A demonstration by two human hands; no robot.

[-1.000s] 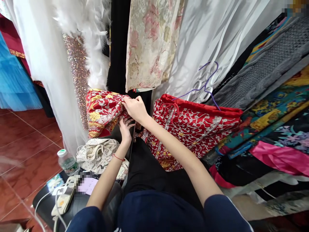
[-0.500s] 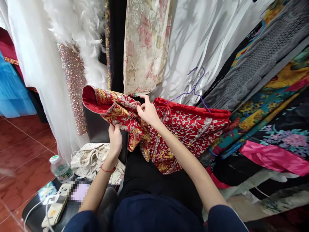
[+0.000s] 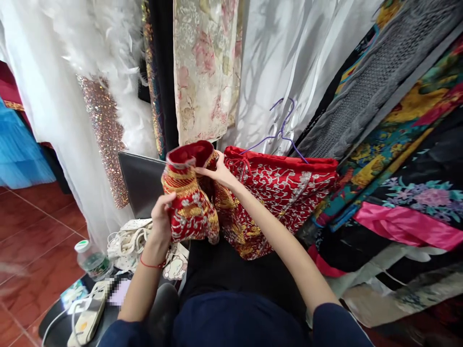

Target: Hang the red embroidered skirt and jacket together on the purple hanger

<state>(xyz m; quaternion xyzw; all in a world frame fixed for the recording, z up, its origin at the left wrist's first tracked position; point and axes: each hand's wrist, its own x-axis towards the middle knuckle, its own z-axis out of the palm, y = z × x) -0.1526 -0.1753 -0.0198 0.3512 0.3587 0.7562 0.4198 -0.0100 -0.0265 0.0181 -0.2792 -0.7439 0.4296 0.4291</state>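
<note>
Left hand [image 3: 161, 218] and right hand [image 3: 221, 174] pinch a red garment [image 3: 192, 207] (gold and silver embroidered).

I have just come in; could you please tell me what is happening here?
The person's left hand grips the side of a red piece of embroidered cloth, and the right hand holds it near its open end. Just to the right is a larger red cloth with a purple hanger at its top edge; I cannot tell whether the two are joined. To the left are a bottle and a pale cloth.
</note>
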